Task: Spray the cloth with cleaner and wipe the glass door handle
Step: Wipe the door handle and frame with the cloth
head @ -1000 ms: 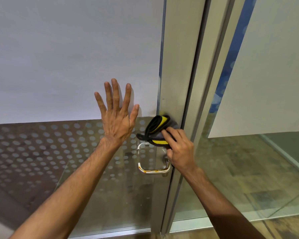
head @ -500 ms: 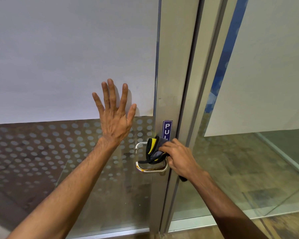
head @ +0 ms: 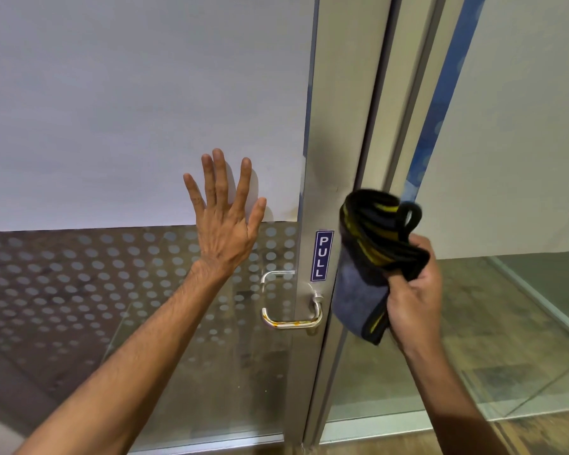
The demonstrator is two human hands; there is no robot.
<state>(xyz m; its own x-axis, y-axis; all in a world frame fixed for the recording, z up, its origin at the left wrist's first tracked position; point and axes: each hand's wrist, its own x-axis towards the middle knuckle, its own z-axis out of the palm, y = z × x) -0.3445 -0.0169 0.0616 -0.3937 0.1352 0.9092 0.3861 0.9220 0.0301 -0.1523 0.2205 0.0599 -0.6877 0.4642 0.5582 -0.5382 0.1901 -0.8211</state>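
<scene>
Right hand (head: 411, 300) grips bunched cloth (head: 372, 257); handle (head: 291, 318) bar lies horizontal.

Left hand (head: 225, 224): flat on the glass door (head: 112, 126), up and left of the handle (head: 291, 318).
Handle: on the door frame (head: 329, 159), below the PULL label (head: 322, 255).
Right hand (head: 414, 297): right of the frame, apart from the handle.
Cloth (head: 372, 257): bunched in the right hand, just beside the label.

A white frosted panel (head: 112, 93) fills the glass above the left hand (head: 225, 231), with a dotted band (head: 79, 267) below; wooden floor (head: 523, 372) lies right of the right hand (head: 414, 300).
</scene>
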